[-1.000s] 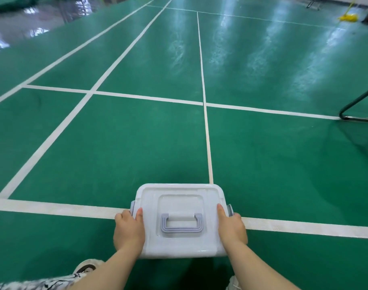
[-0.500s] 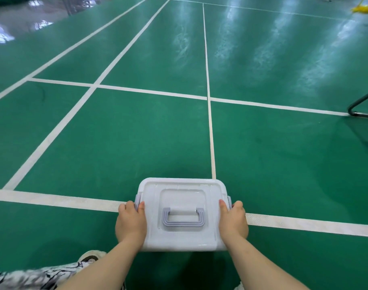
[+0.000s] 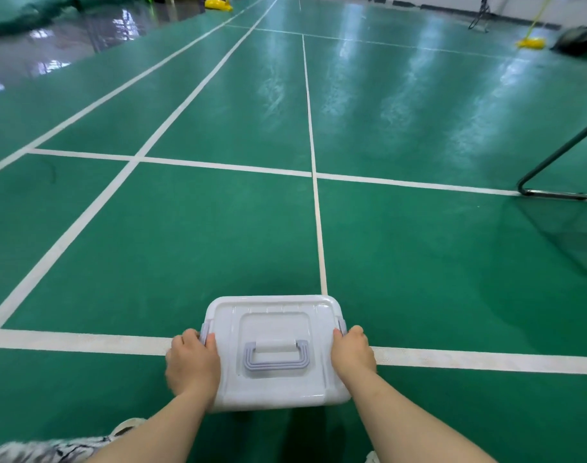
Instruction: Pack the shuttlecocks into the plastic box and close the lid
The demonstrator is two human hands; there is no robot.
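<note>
On the green court floor [image 3: 218, 245], just at the near end of a thin white centre line [image 3: 315, 195], a white plastic box [image 3: 275, 389] is sitting across a broad white boundary line [image 3: 68, 340] that is running left to right. Its lid [image 3: 272, 307] is lying flat over the top and looking closed, with a pale lilac carry handle [image 3: 276, 357] folded down in the recess at the middle. No shuttlecocks are showing; the lid is hiding whatever the box is holding.

The left hand [image 3: 191, 365] is pressing against the left side of the box, its fingers [image 3: 188, 339] curling together over the lilac side latch [image 3: 204, 331] at the rim. The right hand [image 3: 352, 355] is mirroring it on the right side, thumb lying along the lid edge and the remaining digits wrapping down over the right latch [image 3: 342, 325]. Both hands are clamping the box between them. Whether the latches are fully snapped down cannot be told, since the hands are covering most of them.

Both bare forearms are reaching in from the bottom edge. A patterned black-and-white garment [image 3: 44, 451] is showing at the lower left corner. At the right edge, a dark metal frame [image 3: 552, 192] is resting on the floor with dark netting [image 3: 566, 235] spreading below it. Far back, a yellow object [image 3: 528, 43] is lying near the right, and another yellow object [image 3: 217, 3] is lying at the top centre-left.
</note>
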